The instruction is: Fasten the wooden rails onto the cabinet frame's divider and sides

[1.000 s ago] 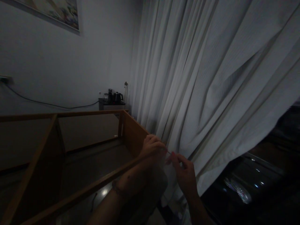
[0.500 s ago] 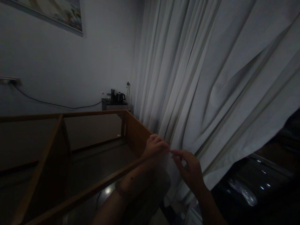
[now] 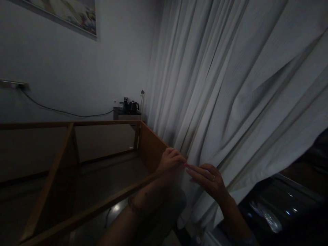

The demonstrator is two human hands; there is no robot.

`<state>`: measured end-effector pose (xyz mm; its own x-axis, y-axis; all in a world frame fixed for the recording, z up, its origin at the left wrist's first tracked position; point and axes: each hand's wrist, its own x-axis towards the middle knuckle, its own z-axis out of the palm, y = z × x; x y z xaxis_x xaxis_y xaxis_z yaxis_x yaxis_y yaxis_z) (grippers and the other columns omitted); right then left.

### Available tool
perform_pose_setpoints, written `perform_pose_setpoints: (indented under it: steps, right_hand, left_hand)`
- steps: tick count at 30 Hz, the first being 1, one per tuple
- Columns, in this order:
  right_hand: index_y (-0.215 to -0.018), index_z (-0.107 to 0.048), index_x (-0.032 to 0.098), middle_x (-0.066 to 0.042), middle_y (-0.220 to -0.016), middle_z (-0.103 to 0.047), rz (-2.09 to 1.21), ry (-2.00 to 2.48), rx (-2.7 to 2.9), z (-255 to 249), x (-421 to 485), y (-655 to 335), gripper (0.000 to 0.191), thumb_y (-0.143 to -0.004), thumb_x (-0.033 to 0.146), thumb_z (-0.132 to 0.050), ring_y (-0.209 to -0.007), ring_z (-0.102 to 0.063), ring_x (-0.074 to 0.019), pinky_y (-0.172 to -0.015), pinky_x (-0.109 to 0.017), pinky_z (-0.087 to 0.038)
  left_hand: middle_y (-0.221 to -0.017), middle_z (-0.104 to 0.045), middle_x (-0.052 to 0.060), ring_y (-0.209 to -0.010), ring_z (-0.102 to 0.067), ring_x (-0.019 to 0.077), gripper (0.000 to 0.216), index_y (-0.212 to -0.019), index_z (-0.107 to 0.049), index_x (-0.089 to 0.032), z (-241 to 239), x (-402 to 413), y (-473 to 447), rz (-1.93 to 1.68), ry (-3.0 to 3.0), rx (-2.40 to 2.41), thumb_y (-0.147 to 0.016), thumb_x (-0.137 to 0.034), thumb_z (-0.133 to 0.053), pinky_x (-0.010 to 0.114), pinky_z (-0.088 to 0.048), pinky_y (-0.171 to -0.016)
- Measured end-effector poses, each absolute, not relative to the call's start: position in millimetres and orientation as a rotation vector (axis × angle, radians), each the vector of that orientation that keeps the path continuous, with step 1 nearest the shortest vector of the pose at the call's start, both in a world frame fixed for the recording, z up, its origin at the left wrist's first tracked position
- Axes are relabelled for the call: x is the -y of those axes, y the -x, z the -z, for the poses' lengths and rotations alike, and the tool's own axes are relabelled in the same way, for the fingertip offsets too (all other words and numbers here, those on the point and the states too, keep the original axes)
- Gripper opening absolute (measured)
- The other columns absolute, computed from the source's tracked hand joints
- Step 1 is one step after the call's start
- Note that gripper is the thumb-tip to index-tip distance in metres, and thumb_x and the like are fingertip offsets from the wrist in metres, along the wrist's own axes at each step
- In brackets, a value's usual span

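My left hand (image 3: 172, 160) rests at the near right corner of a wooden frame (image 3: 110, 201), its fingers bent over the edge and closed. Dim light hides what lies under the fingertips. From the right, my right hand (image 3: 208, 176), a ring on one finger, reaches to the left hand's fingertips. Its fingers are long and pressed together, and their tips meet the left fingers just outside the corner. Anything small between them is too dark to make out. The frame has a divider (image 3: 55, 171) and an end panel (image 3: 152, 143).
A white curtain (image 3: 205, 95) hangs close along the right side. Behind the frame, a small cabinet (image 3: 129, 117) carries a black kettle (image 3: 133, 106). A cable (image 3: 66, 112) runs along the wall. Dark glossy plastic-like material (image 3: 269, 215) lies at lower right.
My right hand has turned and its fingers have straightened, with the tips still at the left fingertips. My left hand stays at the corner. The view has shifted slightly.
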<state>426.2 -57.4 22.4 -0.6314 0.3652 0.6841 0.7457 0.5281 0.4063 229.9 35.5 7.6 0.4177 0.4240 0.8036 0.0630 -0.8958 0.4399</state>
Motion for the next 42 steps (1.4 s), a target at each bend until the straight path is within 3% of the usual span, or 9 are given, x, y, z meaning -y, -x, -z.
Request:
perform_pose_setpoints:
  steps: [5,13,21,26,29,32,35,38,42]
  right_hand:
    - [-0.125,-0.059,0.026,-0.003,-0.098,-0.076,0.771,0.741,2.196,-25.8,48.5,-416.5,0.038,-0.088,0.026,-0.065,-0.076,-0.066,-0.0154,-0.067,-0.029,-0.055]
    - [-0.094,-0.070,0.026,-0.003,-0.073,-0.073,0.324,0.680,1.899,-7.8,35.4,-399.9,0.014,-0.089,0.037,-0.063,-0.064,-0.064,-0.0185,-0.060,-0.034,-0.050]
    - [-0.069,-0.060,0.020,0.004,-0.053,-0.052,0.076,0.899,1.151,15.2,35.2,-345.9,0.034,-0.094,0.042,-0.051,-0.049,-0.049,-0.0111,-0.050,-0.024,-0.037]
    - [-0.065,-0.053,0.020,0.006,-0.051,-0.049,-0.016,1.007,0.970,6.5,41.3,-324.0,0.041,-0.096,0.046,-0.047,-0.045,-0.047,-0.0085,-0.050,-0.021,-0.038]
    - [-0.072,-0.058,0.020,0.005,-0.056,-0.052,0.028,1.002,1.100,7.3,42.9,-334.3,0.038,-0.096,0.045,-0.045,-0.048,-0.050,-0.0098,-0.050,-0.022,-0.041]
    - [-0.104,-0.062,0.021,0.000,-0.074,-0.062,0.216,0.920,1.372,8.8,44.3,-359.4,0.031,-0.094,0.048,-0.048,-0.061,-0.059,-0.0138,-0.057,-0.027,-0.049]
    - [-0.115,-0.060,0.026,-0.003,-0.087,-0.070,0.551,0.835,1.752,2.8,48.2,-387.4,0.024,-0.093,0.034,-0.056,-0.072,-0.064,-0.0152,-0.064,-0.028,-0.052]
    - [-0.123,-0.059,0.025,-0.005,-0.096,-0.074,0.871,0.863,1.982,-8.0,53.0,-407.6,0.037,-0.087,0.015,-0.064,-0.081,-0.065,-0.0160,-0.073,-0.030,-0.052]
    - [-0.126,-0.059,0.024,-0.006,-0.101,-0.074,1.023,0.879,2.106,-19.4,56.8,-420.4,0.049,-0.081,0.010,-0.071,-0.078,-0.063,-0.0158,-0.073,-0.030,-0.052]
  left_hand:
    - [-0.085,-0.063,0.004,-0.096,-0.047,0.0210,0.018,-0.078,-0.064,-0.021,-8.9,-35.5,-230.4,-1.423,-2.342,-0.462,-0.090,-0.032,-0.055,0.038,-0.040,-0.093]
    - [-0.089,-0.065,0.004,-0.101,-0.047,0.0207,0.018,-0.082,-0.067,-0.021,-11.7,-31.5,-231.1,-1.390,-2.309,-0.524,-0.090,-0.033,-0.055,0.036,-0.038,-0.095]
    - [-0.089,-0.064,0.003,-0.102,-0.047,0.0204,0.017,-0.078,-0.065,-0.022,-12.4,-30.4,-229.2,-1.343,-2.294,-0.547,-0.089,-0.030,-0.056,0.037,-0.037,-0.097]
    - [-0.085,-0.062,0.004,-0.099,-0.046,0.0202,0.019,-0.074,-0.062,-0.021,-17.6,-26.2,-225.9,-1.370,-2.270,-0.490,-0.089,-0.029,-0.054,0.036,-0.038,-0.097]
    - [-0.085,-0.061,0.004,-0.099,-0.045,0.0202,0.019,-0.074,-0.061,-0.021,-18.9,-26.3,-225.8,-1.342,-2.294,-0.504,-0.089,-0.028,-0.053,0.036,-0.039,-0.096]
    - [-0.084,-0.061,0.004,-0.098,-0.044,0.0208,0.016,-0.073,-0.061,-0.021,-18.0,-28.7,-227.6,-1.318,-2.314,-0.551,-0.087,-0.026,-0.055,0.037,-0.039,-0.094]
    - [-0.085,-0.060,0.004,-0.098,-0.044,0.0209,0.015,-0.074,-0.061,-0.021,-17.0,-30.0,-228.4,-1.317,-2.322,-0.568,-0.087,-0.026,-0.055,0.038,-0.039,-0.095]
    - [-0.086,-0.060,0.004,-0.100,-0.045,0.0208,0.015,-0.076,-0.060,-0.021,-17.8,-27.8,-226.1,-1.293,-2.326,-0.568,-0.088,-0.026,-0.053,0.039,-0.038,-0.097]
    - [-0.091,-0.061,0.004,-0.102,-0.045,0.0202,0.014,-0.078,-0.060,-0.022,-20.5,-23.6,-222.0,-1.280,-2.338,-0.556,-0.089,-0.024,-0.052,0.038,-0.039,-0.098]
